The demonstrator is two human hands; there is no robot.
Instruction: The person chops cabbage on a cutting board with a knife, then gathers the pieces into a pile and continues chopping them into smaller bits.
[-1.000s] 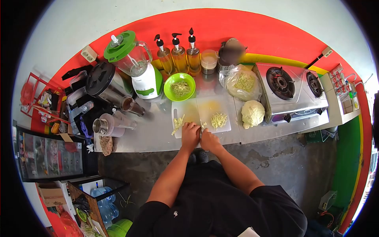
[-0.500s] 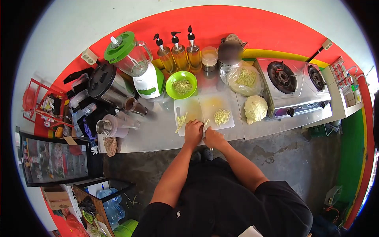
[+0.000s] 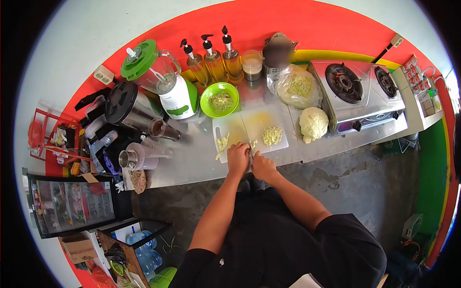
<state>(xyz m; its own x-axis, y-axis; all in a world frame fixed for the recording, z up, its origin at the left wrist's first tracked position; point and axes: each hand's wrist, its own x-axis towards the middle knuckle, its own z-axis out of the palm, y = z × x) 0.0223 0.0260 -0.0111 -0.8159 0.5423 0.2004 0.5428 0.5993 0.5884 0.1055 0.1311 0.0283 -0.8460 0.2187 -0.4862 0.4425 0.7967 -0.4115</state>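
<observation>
At the front edge of a white cutting board (image 3: 234, 126), my left hand (image 3: 238, 157) presses down with curled fingers on pale cabbage pieces. Just right of it, my right hand (image 3: 263, 167) is closed round a knife, whose thin blade (image 3: 251, 150) points away from me between the hands. A few cut bits lie by the blade. Chopped cabbage (image 3: 272, 136) forms a pile on the board's right part, and larger cabbage strips (image 3: 222, 142) lie at its left. The cabbage head (image 3: 314, 124) sits on the counter, right of the board.
Behind the board are a green bowl (image 3: 219, 100) of shredded greens, pump bottles (image 3: 214, 62) and a bag of chopped cabbage (image 3: 298, 87). A blender (image 3: 175, 98) and steel containers stand left; a two-burner stove (image 3: 357, 91) is at the right.
The whole view has shifted and tilted slightly. Both hands remain at the board's front edge, with the knife still between them.
</observation>
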